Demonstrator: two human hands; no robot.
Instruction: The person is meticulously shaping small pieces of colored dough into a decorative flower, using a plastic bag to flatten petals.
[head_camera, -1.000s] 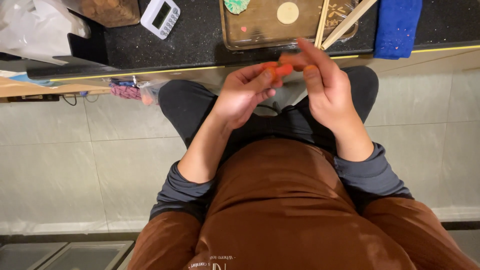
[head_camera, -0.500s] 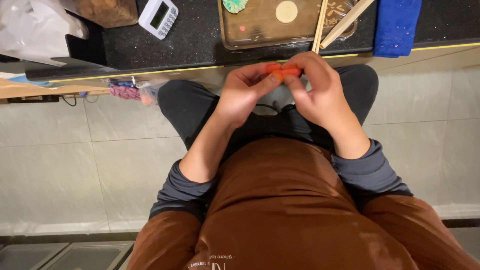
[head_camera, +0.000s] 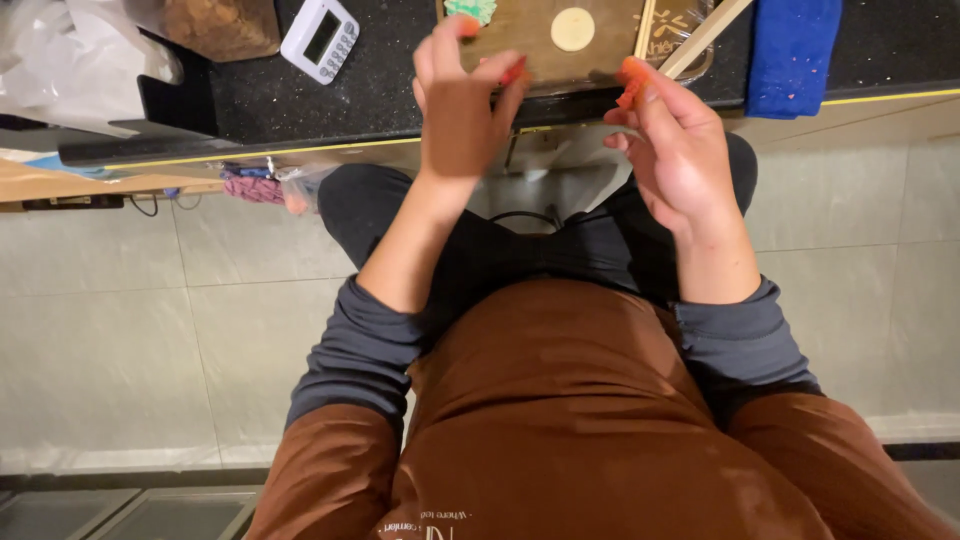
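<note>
Hands now apart: left hand (head_camera: 462, 105), right hand (head_camera: 672, 140), each pinching half-hidden orange bits.

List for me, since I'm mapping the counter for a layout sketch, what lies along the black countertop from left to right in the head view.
White plastic bag → brown container → white timer → left hand → round pale disc on the wooden board → right hand → blue cloth.
</note>
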